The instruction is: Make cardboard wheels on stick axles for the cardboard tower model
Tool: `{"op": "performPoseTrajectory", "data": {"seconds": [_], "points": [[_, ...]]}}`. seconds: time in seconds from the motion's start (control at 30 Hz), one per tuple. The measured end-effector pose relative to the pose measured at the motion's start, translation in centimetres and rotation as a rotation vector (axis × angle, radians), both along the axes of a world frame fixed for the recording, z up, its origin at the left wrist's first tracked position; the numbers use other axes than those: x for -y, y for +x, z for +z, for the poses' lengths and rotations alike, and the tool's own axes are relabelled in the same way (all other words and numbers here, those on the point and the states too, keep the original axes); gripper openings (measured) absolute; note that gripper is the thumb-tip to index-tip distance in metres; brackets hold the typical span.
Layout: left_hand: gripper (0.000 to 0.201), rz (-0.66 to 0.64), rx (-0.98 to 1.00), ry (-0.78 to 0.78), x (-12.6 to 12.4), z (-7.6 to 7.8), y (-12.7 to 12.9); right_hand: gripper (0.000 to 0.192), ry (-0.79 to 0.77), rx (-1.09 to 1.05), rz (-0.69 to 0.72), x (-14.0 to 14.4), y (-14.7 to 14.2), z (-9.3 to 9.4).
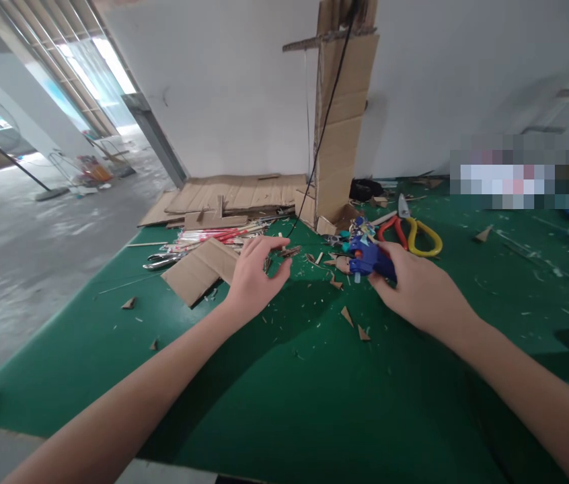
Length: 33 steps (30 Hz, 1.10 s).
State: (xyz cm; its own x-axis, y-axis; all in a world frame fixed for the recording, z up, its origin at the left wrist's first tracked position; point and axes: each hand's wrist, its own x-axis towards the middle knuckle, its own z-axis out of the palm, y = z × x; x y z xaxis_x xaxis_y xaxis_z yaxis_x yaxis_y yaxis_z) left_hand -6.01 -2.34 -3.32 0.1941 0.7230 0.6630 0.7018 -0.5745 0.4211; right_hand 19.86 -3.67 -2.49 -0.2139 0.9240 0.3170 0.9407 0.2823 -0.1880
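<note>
My left hand (257, 272) is over the table, thumb and index finger curved around a small ragged piece of brown cardboard (291, 251) at their tips. In my right hand (415, 286) is a blue tool that looks like a small glue gun (371, 259), pointing left. Its front end is hard to make out among the scraps behind it. Under my left wrist and fingers lies a folded cardboard piece (196, 272). Yellow-and-red-handled scissors (423, 236) are just beyond my right hand. Cardboard scraps (348, 316) lie between my hands.
A tall cardboard column (342, 128) stands against the wall, with a black cord (332, 101) hanging across it. Flat cardboard (244, 193) and several red-and-white sticks (214, 235) lie at the back left. The green table (315, 403) ends at the left and front.
</note>
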Motion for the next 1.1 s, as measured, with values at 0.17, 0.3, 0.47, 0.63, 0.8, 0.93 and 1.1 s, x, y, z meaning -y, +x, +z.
{"op": "performPoseTrajectory", "data": {"seconds": [0.17,0.3,0.47,0.63,0.8,0.93,1.1], "points": [[0.025,-0.022,-0.015,0.012,0.2,0.0,0.1,0.038,-0.044,0.099,0.017,-0.2,-0.1,-0.5],[0.026,-0.031,-0.032,0.033,0.3,0.2,0.1,0.032,-0.011,0.156,0.056,-0.4,-0.2,-1.2],[0.028,-0.086,-0.079,0.084,0.6,0.4,0.3,0.037,0.018,0.205,0.029,0.0,-0.4,-1.3],[0.032,-0.112,-0.071,0.065,0.7,0.4,0.3,0.048,0.108,0.323,-0.028,0.8,-0.6,-0.7],[0.036,-0.129,-0.084,0.04,1.0,0.7,0.4,0.05,0.272,0.286,-0.021,1.5,-0.8,1.1],[0.039,-0.18,-0.13,0.075,1.2,0.8,0.4,0.046,0.2,-0.117,0.165,2.0,-1.9,2.4],[0.041,-0.227,-0.205,0.175,1.6,0.7,0.4,0.044,-0.377,-0.874,0.17,1.9,-3.5,2.6]]}}
